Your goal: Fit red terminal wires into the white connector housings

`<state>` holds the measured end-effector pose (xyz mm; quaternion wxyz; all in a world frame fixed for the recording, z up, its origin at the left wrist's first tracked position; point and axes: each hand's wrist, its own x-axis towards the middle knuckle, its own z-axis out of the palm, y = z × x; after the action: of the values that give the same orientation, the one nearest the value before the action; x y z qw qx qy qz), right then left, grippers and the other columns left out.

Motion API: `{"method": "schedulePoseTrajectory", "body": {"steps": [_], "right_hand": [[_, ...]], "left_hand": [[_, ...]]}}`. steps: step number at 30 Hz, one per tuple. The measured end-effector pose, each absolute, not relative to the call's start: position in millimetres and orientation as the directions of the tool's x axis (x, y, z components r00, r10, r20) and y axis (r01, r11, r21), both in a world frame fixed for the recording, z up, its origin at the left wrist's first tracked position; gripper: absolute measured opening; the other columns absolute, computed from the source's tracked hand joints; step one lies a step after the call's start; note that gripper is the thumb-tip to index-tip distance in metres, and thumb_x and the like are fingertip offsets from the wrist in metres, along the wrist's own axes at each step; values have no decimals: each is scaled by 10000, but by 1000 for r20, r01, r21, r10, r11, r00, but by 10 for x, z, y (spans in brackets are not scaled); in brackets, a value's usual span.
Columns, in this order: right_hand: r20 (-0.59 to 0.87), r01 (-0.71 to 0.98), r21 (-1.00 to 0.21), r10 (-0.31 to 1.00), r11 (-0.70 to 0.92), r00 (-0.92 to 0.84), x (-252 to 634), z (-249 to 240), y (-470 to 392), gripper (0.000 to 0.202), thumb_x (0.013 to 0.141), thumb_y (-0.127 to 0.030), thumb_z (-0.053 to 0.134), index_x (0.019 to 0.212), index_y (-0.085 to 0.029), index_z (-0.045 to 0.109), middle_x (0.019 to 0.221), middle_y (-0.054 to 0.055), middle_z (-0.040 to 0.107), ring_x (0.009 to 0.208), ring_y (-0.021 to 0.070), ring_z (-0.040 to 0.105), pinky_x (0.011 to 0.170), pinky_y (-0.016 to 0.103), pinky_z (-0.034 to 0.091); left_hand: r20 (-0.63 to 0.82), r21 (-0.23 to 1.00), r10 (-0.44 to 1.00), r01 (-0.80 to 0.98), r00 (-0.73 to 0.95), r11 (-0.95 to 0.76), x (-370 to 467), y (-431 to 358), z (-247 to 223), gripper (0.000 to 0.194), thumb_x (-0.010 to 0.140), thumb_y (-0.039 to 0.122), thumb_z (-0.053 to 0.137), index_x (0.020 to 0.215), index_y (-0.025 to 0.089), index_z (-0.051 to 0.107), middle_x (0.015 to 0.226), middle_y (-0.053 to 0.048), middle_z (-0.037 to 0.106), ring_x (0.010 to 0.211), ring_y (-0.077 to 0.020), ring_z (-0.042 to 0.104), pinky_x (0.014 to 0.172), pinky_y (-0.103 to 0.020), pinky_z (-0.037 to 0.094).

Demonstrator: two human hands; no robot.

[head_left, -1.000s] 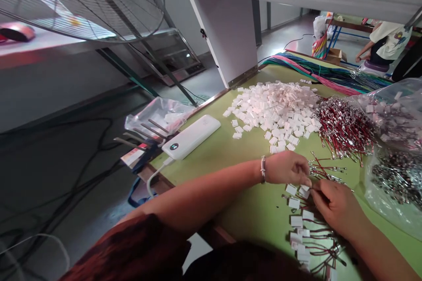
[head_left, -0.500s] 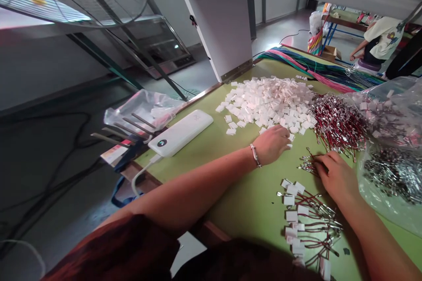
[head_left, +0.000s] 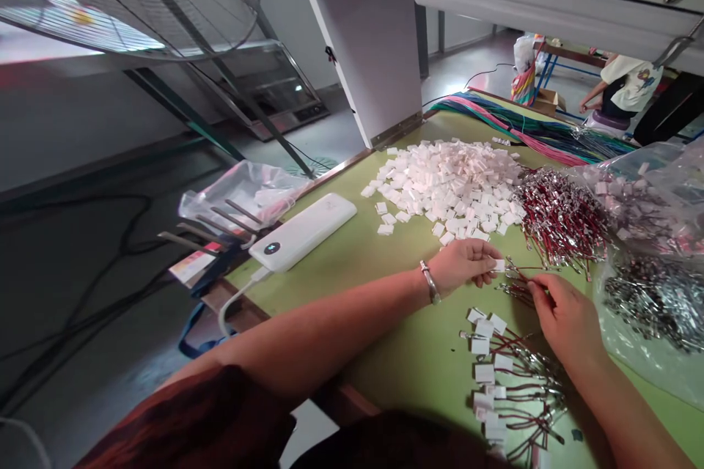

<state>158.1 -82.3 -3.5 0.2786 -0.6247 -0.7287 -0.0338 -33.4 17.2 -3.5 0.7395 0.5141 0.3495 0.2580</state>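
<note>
My left hand (head_left: pixel 465 264) pinches a small white connector (head_left: pixel 498 265) between thumb and fingers, just below the large pile of white connectors (head_left: pixel 451 179). My right hand (head_left: pixel 561 308) is closed with thumb and forefinger on a short red wire (head_left: pixel 525 283), close to the connector's right side. Several loose wires lie under its fingertips. Right of the white pile is a heap of red wires with metal ends (head_left: pixel 564 216). Below my hands, white connectors with wires attached (head_left: pixel 484 372) lie in a rough column.
A white power bank (head_left: pixel 302 231) with a cable lies on the green table (head_left: pixel 330 300). Clear bags (head_left: pixel 654 293) of small parts are at the right. Bundled long wires (head_left: pixel 517 124) lie at the back. Farther off, a person (head_left: pixel 627 84) sits by another table.
My left hand has come away from the white pile toward my right hand, now with a white connector in its fingers. My right hand has stayed near the loose wires. The view has tilted slightly.
</note>
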Motion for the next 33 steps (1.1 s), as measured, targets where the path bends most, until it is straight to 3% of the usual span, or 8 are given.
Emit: {"method": "schedulePoseTrajectory", "body": {"steps": [8, 13, 18, 21, 26, 30, 33], "right_hand": [[464, 932, -244, 876, 267, -129, 1547, -41, -853, 175, 924, -257, 447, 894, -190, 606, 790, 31, 681, 639, 144, 612, 587, 259, 418], [513, 945, -61, 822, 323, -247, 1512, 24, -863, 151, 908, -193, 486, 860, -179, 628, 736, 26, 661, 672, 140, 604, 598, 253, 398], [605, 919, 74, 715, 387, -350, 1446, 87, -902, 69, 863, -141, 559, 836, -148, 622, 694, 42, 635, 640, 145, 570, 593, 267, 388], [622, 879, 38, 677, 476, -393, 1447, 108, -924, 50, 844, -112, 575, 844, -151, 606, 696, 46, 632, 643, 150, 556, 598, 269, 402], [623, 805, -193, 704, 561, -341, 1501, 109, -938, 112, 840, -94, 559, 933, -152, 585, 759, 52, 645, 693, 143, 568, 647, 258, 448], [598, 869, -113, 731, 482, -328, 1486, 58, -931, 43, 849, -133, 557, 851, -167, 583, 690, 31, 626, 638, 140, 554, 612, 257, 419], [545, 891, -106, 775, 442, -319, 1453, 34, -926, 99, 895, -168, 497, 876, -164, 594, 721, 34, 655, 644, 134, 577, 610, 250, 398]], "left_hand": [[-241, 945, 718, -11, 653, 327, -358, 168, 5, 152, 763, 199, 680, 875, 100, 656, 573, 25, 607, 495, -43, 538, 481, -156, 413], [-234, 967, 730, 78, 642, 241, -389, 197, 53, 193, 739, 242, 703, 863, 95, 687, 541, 28, 600, 442, -33, 503, 453, -155, 406], [-331, 929, 704, 87, 628, 360, -389, 212, 41, 222, 724, 287, 730, 810, 87, 685, 522, 20, 604, 395, -31, 491, 403, -150, 377], [-362, 901, 667, 59, 651, 431, -403, 221, 35, 254, 714, 327, 745, 788, 91, 691, 508, 18, 600, 386, -26, 486, 399, -145, 370], [-311, 893, 547, 41, 777, 448, -431, 228, 32, 286, 654, 337, 789, 791, 105, 691, 538, 4, 636, 424, -46, 541, 417, -148, 408], [-278, 900, 538, 21, 796, 435, -417, 202, 39, 285, 631, 306, 801, 788, 104, 675, 570, -1, 655, 447, -59, 571, 430, -154, 441], [-271, 925, 525, 67, 806, 374, -399, 167, 61, 261, 653, 276, 784, 814, 100, 678, 561, 2, 651, 445, -61, 576, 441, -157, 456]]}}
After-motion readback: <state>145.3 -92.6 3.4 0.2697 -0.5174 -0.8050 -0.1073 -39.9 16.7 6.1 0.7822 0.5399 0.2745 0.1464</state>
